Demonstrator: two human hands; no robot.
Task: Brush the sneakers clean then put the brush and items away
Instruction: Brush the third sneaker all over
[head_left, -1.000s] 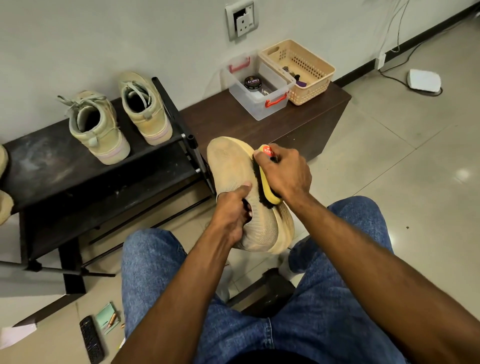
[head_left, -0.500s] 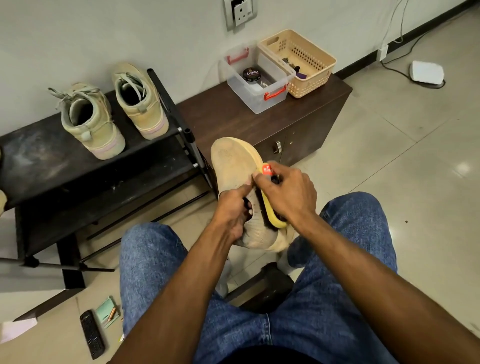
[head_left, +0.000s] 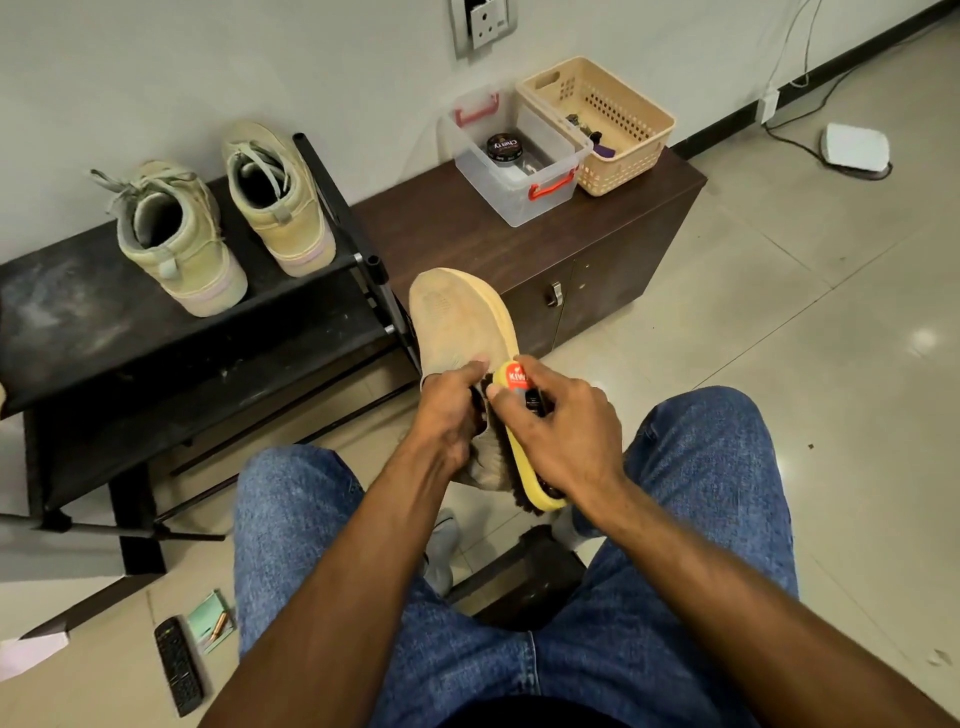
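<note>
Above the lap at 12 o'clock, the left hand (head_left: 447, 410) grips the tan knit sneaker (head_left: 465, 332) while the right hand (head_left: 561, 431), clasping the yellow-backed dark-bristled brush (head_left: 524, 467), has stroked heelward, so brushing continues.

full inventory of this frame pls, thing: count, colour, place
sneaker in hand: 1, tan, sole up, held over the floor
brush: 1, yellow back, dark bristles, against that sneaker
sneakers on rack: 2, pale green-beige, top shelf
shoe rack: 1, black, left by wall
cabinet: 1, dark brown, right of rack
clear box: 1, red handles, on cabinet
polish tin: 1, black, in clear box
basket: 1, beige, beside box
wall socket: 1, grey-white, wall
white device: 1, cabled, floor far right
remote: 1, black, floor bottom left
left hand: grips sneaker
right hand: grips brush
</note>
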